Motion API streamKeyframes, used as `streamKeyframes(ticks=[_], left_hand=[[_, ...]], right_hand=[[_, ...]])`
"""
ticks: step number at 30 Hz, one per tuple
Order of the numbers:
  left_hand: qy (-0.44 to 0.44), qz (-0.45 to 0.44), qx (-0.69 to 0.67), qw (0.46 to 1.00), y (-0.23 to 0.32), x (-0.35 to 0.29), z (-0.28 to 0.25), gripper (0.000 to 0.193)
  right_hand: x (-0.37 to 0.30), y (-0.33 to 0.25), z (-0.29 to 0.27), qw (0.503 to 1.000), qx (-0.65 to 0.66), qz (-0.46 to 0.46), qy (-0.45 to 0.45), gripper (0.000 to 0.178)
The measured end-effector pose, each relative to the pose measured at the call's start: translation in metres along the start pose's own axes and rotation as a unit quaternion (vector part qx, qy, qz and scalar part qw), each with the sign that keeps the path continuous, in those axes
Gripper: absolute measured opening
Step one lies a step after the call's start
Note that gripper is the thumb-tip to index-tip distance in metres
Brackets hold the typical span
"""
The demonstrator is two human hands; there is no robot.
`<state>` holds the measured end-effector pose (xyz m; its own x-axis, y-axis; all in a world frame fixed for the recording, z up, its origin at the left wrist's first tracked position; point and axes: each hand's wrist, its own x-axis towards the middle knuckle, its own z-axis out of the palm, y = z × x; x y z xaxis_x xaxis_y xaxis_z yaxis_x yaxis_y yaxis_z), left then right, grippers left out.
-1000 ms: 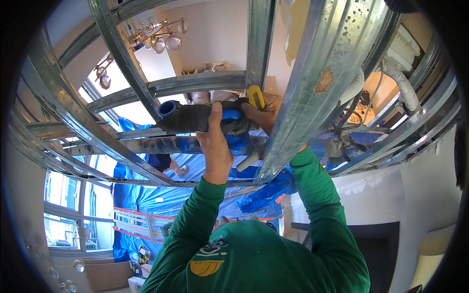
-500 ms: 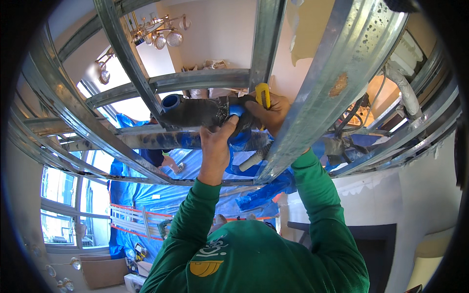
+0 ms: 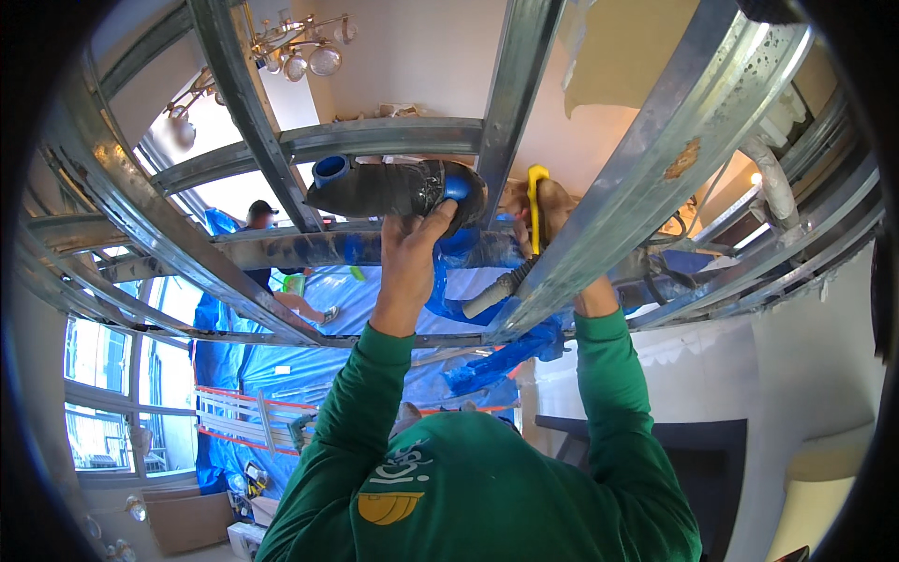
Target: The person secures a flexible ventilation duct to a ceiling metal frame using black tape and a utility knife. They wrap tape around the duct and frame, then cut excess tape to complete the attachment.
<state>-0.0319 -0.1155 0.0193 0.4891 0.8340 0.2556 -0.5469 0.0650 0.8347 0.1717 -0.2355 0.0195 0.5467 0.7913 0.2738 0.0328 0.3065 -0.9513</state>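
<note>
While both arms reach into the metal frame (image 3: 384, 139), the left hand (image 3: 407, 267) has hold of the black-wrapped pipe (image 3: 379, 190) from below, fingers mostly hidden underneath and thumb pressed by its blue patch (image 3: 457, 188). That thing sits just above the long grey pipe (image 3: 314, 250), open blue mouth (image 3: 331, 169) at its left end. My guess is it's fairly light and stiff, not really fragile, but the wrap could slide or bunch under your fingers, so I'd grab round the thick black middle and leave the mouth alone. Left forearm's angled up, wrist pretty straight. Right hand (image 3: 556, 208) is curled round a yellow tool (image 3: 535, 211), held roughly upright; a big stud (image 3: 646, 173) hides part of that hand and wrist, so can't tell how tight.
</note>
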Motion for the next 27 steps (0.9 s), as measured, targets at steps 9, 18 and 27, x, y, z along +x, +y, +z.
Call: streamKeyframes(ticks=[9, 18, 27], left_hand=[[0.060, 0.029, 0.044, 0.997, 0.001, -0.007, -0.006, 0.033], [-0.050, 0.231, 0.127, 0.963, 0.011, -0.120, -0.042, 0.030], [-0.402, -0.139, 0.151, 0.892, -0.019, -0.162, 0.015, 0.038]], right_hand=[[-0.096, -0.021, -0.040, 0.975, 0.110, 0.031, 0.189, 0.024], [-0.195, -0.050, -0.034, 0.947, -0.061, 0.075, 0.306, 0.024], [-0.232, -0.053, 0.000, 0.947, -0.029, 0.057, 0.316, 0.029]])
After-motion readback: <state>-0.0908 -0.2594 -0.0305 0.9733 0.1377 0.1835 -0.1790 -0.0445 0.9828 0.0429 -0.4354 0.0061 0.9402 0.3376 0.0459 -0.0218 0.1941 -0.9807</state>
